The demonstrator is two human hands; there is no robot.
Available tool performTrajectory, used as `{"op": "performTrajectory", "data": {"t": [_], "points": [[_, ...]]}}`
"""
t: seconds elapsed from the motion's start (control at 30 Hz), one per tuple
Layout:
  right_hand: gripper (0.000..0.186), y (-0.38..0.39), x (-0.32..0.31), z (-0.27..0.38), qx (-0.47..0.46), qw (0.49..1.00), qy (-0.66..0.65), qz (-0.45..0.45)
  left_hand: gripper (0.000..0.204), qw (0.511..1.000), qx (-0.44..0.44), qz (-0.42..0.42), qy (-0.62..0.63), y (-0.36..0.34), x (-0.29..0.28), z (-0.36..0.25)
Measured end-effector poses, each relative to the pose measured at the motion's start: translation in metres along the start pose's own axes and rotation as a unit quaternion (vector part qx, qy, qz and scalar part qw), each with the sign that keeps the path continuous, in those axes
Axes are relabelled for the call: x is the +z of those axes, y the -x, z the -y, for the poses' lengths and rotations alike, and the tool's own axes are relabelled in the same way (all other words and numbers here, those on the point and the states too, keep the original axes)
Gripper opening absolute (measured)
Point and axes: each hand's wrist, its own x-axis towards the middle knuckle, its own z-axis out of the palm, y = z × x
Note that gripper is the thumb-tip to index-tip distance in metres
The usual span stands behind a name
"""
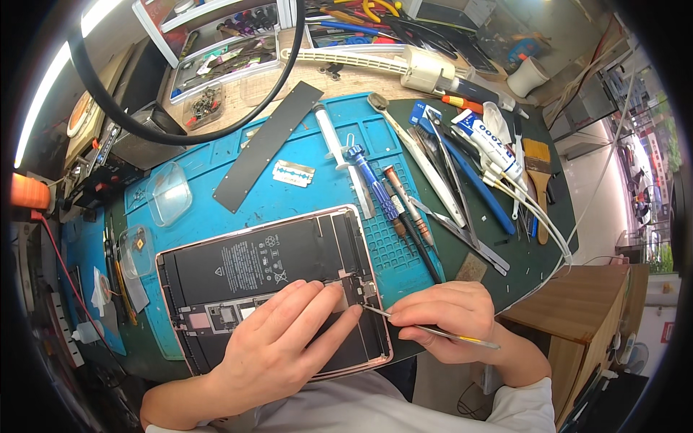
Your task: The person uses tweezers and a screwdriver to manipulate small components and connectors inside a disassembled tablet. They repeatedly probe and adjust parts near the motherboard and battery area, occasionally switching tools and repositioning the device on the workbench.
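An opened tablet [164, 270] with a pink-gold frame lies on the blue mat, its inside facing up. A black battery [253, 263] fills much of its upper part. My left hand [278, 343] rests across the tablet, fingers stretched out, fingertips by the small parts near its right edge. In my right hand [455, 314] is a thin metal pry tool [465, 338] with a yellowish patch, pinched between thumb and fingers. Its tip reaches a connector area [361, 292] at the tablet's right side, close to my left fingertips. My left palm hides part of the circuit board.
Beyond the tablet lie a black strip [268, 148], a razor blade [293, 173], a syringe [330, 137] and a blue screwdriver [374, 184]. Tweezers [462, 234], a brush [536, 173] and a glue tube [491, 144] crowd the right. Clear plastic boxes [170, 193] stand left; a black cable loop [180, 138] hangs above.
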Motion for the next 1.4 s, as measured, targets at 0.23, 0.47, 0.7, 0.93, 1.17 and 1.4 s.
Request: {"op": "performTrajectory", "data": {"t": [0.23, 0.47, 0.7, 0.93, 1.17, 1.4], "points": [[0.022, 0.0009, 0.0010, -0.0003, 0.002, 1.000, 0.001, -0.006, 0.043, 1.000, 0.004, -0.006, -0.004, -0.0003, 0.0014, -0.0001], [0.022, 0.0008, 0.0012, -0.0001, 0.002, 1.000, 0.003, -0.005, 0.043, 1.000, 0.006, 0.000, -0.012, 0.0006, 0.0020, 0.0001], [0.021, 0.0016, 0.0006, -0.0005, 0.003, 1.000, 0.002, -0.006, 0.043, 1.000, 0.002, 0.002, -0.016, -0.0008, 0.0010, -0.0019], [0.022, 0.0014, 0.0017, -0.0002, 0.000, 1.000, 0.003, -0.008, 0.043, 1.000, 0.002, -0.001, -0.021, 0.0003, 0.0019, -0.0023], [0.021, 0.0013, 0.0012, -0.0005, 0.001, 1.000, 0.003, -0.007, 0.044, 1.000, 0.003, 0.009, -0.025, 0.0001, 0.0005, -0.0023], [0.022, 0.0006, 0.0006, 0.0004, 0.004, 1.000, -0.002, -0.011, 0.054, 1.000, -0.001, -0.012, -0.022, 0.0011, 0.0051, -0.0010]]}}
